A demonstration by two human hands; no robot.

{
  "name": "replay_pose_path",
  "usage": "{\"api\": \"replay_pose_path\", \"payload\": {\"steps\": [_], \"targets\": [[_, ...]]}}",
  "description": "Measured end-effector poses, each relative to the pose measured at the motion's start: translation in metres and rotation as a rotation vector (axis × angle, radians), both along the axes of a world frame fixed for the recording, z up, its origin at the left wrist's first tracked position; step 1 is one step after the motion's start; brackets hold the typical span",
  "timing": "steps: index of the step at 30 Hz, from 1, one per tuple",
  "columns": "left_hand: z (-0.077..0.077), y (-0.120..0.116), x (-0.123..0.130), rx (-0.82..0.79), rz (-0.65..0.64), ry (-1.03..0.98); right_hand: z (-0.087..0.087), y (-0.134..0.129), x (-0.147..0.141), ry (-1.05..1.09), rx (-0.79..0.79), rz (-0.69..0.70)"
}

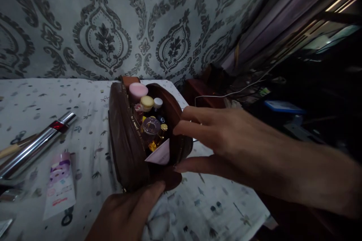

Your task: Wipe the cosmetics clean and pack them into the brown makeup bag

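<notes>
A brown cosmetic bag (124,143) stands unzipped on the bed, its mouth facing me. Inside are a pink-lidded jar (138,91), a yellow-lidded jar (147,102), a white-capped bottle (158,103), a clear round-topped bottle (151,126), a small gold-capped bottle (163,128) and a pale folded card or packet (160,154). At the near end, my left hand (127,211) grips the bag, thumb against its lower flap. My right hand (210,135) is at the bag's right wall, thumb and fingers apart; nothing shows held between them.
Left of the bag lie a pink-and-white tube (60,186), a silver cylinder with a red band (36,147) and a wooden-handled item (17,146). Behind hangs a patterned curtain (110,26). A white cable (234,92) crosses the dark clutter on the right.
</notes>
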State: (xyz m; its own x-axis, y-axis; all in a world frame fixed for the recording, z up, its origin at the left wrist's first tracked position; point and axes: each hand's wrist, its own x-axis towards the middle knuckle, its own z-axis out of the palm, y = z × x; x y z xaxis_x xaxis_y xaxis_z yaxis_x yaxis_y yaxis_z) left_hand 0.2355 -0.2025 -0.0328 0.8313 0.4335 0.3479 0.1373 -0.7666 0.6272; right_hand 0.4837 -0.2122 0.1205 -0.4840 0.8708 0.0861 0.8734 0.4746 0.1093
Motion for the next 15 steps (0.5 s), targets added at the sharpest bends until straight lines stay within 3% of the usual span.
{"api": "replay_pose_path", "payload": {"steps": [2, 10, 15], "targets": [[0.0, -0.001, -0.001, 0.022, 0.032, 0.025, -0.006, -0.003, -0.011, 0.041, -0.033, 0.022], [0.011, -0.011, 0.005, -0.006, 0.081, 0.089, -0.026, -0.005, -0.036, 0.064, 0.143, 0.011], [0.014, -0.012, 0.005, 0.014, 0.072, 0.074, -0.031, -0.001, -0.042, 0.049, 0.067, -0.064]]}}
